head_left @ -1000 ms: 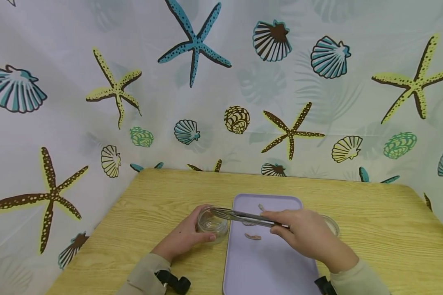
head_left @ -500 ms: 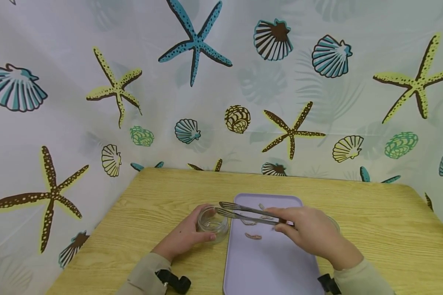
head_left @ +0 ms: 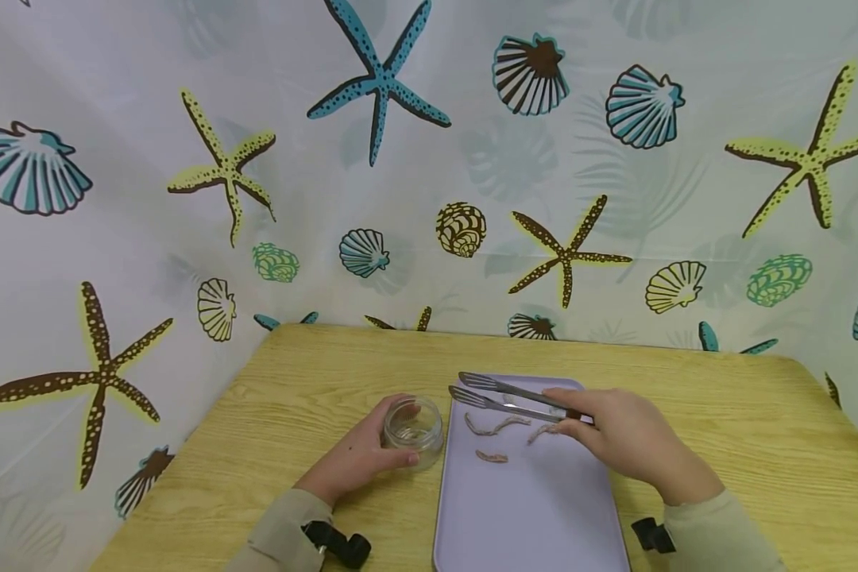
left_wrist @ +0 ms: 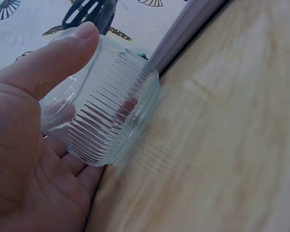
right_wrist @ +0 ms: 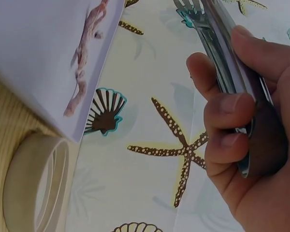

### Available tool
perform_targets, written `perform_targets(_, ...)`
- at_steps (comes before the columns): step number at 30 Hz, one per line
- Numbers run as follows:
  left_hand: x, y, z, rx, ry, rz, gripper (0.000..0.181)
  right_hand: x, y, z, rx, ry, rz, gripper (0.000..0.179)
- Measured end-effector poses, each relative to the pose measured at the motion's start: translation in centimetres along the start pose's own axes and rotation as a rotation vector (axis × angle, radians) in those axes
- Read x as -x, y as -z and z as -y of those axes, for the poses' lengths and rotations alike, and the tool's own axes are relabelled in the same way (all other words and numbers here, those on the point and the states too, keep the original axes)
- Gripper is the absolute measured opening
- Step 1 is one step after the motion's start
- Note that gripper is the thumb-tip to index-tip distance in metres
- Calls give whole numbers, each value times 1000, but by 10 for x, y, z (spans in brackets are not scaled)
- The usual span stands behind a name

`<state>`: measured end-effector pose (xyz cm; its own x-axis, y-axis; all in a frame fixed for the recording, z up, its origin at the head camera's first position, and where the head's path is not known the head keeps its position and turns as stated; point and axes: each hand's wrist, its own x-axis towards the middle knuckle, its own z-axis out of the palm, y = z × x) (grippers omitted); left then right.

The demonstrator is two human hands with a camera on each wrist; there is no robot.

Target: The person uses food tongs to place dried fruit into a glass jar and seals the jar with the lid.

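My left hand (head_left: pixel 361 457) grips a clear glass jar (head_left: pixel 429 453) at the left edge of a lilac tray (head_left: pixel 529 508). In the left wrist view the thumb lies along the jar's ribbed wall, and a reddish-brown piece (left_wrist: pixel 126 108) shows through it; I cannot tell whether it is inside. My right hand (head_left: pixel 625 437) holds metal tongs (head_left: pixel 508 407) above the tray, tips parted and nothing between them. Beneath lie several thin brown dried strips, one short strip (head_left: pixel 492 457) nearest me and a longer wavy strip (head_left: pixel 511 421) behind it.
A beige ring-shaped lid (right_wrist: pixel 36 183) stands beside the tray in the right wrist view; my right hand hides it in the head view. The wooden table (head_left: pixel 314 373) runs back to a hanging sheet (head_left: pixel 415 183) printed with starfish and shells.
My right hand has drawn the tongs rightward, from over the jar's mouth to above the tray, and their tips have spread apart. The left hand and the jar stay put.
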<state>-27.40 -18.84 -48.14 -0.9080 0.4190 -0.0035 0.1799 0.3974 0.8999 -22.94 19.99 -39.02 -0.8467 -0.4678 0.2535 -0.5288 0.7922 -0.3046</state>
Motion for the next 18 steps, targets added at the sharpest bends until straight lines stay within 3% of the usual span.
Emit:
perform_targets(11,0,0,0,2,-10,0,86,0,3,-18,20,-169,110,43)
perform_targets(18,0,1,0,15,-12,5,85,1,2,-26,38,-181,119,43)
